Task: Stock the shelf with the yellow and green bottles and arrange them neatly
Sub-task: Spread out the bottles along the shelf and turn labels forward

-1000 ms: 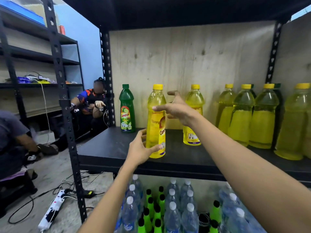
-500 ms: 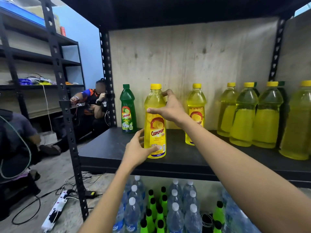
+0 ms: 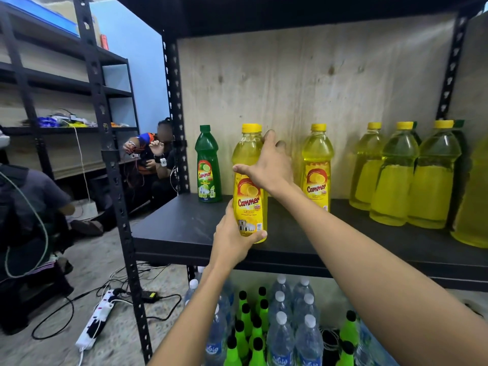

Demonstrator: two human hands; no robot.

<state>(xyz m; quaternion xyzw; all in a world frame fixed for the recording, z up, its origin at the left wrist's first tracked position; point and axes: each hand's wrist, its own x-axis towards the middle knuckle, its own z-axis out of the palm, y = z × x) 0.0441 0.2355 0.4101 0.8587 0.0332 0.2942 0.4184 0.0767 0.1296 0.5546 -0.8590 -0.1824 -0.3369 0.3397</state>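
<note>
Left hand [image 3: 232, 237]: I see it wrapped round the base of the yellow bottle [image 3: 249, 180], thumb across the lower label; half a second ago it only touched the side.
Right hand [image 3: 269, 165]: clasps the bottle's shoulder from the right, fingers curled behind; it sat higher on the neck before.
Bottle: upright near the front of the black shelf [image 3: 184, 228], label now facing me squarely; a second ago it was turned partly away.
Hidden: a second yellow cap peeks out just behind the held one; I think another bottle stands there, but my hand covers it.
Neighbours: green bottle [image 3: 208, 165] at the back left, labelled yellow bottle [image 3: 317, 165] at the back right, both apart from the held one.
Right row [image 3: 396, 175]: yellow bottles, labels away; the last is cut off by the frame edge.
Materials: clear ribbed plastic, smooth caps, matte shelf board, pale plywood back [image 3: 303, 83], perforated metal posts.
Below: clear and green bottles [image 3: 264, 326], partly cut off.
</note>
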